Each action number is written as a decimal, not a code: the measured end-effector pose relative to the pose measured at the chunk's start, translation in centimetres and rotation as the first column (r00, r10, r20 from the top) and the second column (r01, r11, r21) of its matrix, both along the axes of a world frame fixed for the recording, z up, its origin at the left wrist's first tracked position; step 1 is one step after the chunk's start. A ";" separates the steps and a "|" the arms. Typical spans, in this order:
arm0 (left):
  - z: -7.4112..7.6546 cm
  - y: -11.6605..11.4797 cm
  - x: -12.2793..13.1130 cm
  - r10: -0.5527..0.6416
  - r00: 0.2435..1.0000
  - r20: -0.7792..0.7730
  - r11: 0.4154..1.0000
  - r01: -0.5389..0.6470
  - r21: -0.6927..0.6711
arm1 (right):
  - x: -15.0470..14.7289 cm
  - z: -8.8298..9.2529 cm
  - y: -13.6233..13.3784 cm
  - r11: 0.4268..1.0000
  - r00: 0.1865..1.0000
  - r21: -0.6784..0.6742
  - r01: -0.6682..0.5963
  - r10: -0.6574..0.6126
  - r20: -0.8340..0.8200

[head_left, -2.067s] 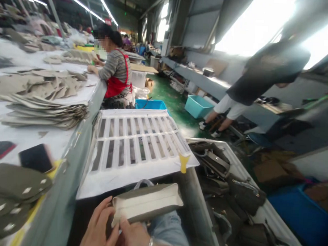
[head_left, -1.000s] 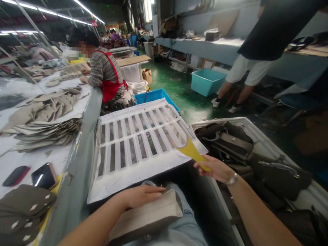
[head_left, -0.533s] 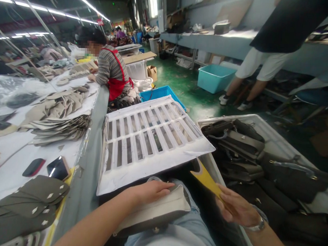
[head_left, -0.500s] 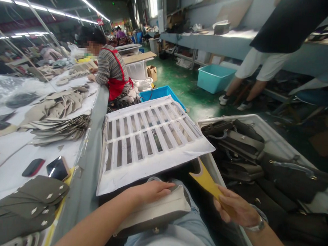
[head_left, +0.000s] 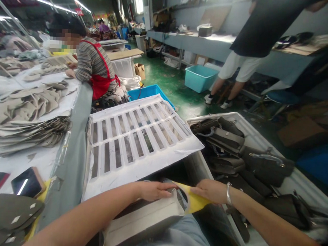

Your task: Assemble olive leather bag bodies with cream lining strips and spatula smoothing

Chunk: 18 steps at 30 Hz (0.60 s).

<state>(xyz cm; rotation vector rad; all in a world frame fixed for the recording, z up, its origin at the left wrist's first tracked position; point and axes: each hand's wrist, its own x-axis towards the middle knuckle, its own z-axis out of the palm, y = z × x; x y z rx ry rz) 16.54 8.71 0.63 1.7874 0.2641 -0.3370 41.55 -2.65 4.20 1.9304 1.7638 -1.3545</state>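
A dark grey bag with a cream panel [head_left: 146, 217] lies across my lap on its side. My left hand [head_left: 154, 191] grips its upper edge near the right end, fingers together. In my right hand [head_left: 211, 191] is a yellow flat piece with a curved notch [head_left: 197, 203], held between thumb and fingers. The notched end is up against the right end of the bag, around its corner. My right palm side and some fingertips are hidden behind the piece.
A white slatted rack [head_left: 141, 136] stands just ahead. On the right, a white bin [head_left: 261, 136] holds several dark bags. The left table [head_left: 39, 168] carries grey cut pieces [head_left: 13, 210] and a phone [head_left: 28, 182]. A seated person [head_left: 93, 65] and a standing person [head_left: 254, 36] are nearby.
My right hand has brought the yellow piece leftward to the bag's right end. My left hand has stayed on the bag. The view has turned slightly right.
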 end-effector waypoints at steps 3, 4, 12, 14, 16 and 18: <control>-1.1 0.5 0.4 -0.018 1.000 0.019 0.985 0.021 -0.173 | -1.6 0.7 2.1 0.910 0.950 0.293 -0.294 0.245 0.195; -1.4 0.5 0.5 -0.012 0.999 0.031 0.973 0.019 -0.229 | -2.2 0.7 2.7 0.875 0.932 0.349 -0.337 0.256 0.258; -1.7 0.3 1.1 0.040 0.996 0.075 0.778 0.016 -0.628 | -5.0 0.9 5.2 0.750 0.887 0.521 -0.407 0.190 0.420; -2.3 0.3 1.0 0.064 0.997 0.049 0.753 -0.016 -0.658 | -5.2 0.9 5.6 0.714 0.870 0.524 -0.465 0.258 0.421; -3.2 0.3 0.7 0.065 0.997 -0.033 0.742 -0.070 -0.667 | -5.5 0.7 6.0 0.689 0.849 0.511 -0.514 0.321 0.421; -3.9 0.4 0.3 0.043 0.992 -0.119 0.757 -0.110 -0.643 | -5.9 0.2 6.4 0.689 0.837 0.489 -0.535 0.356 0.415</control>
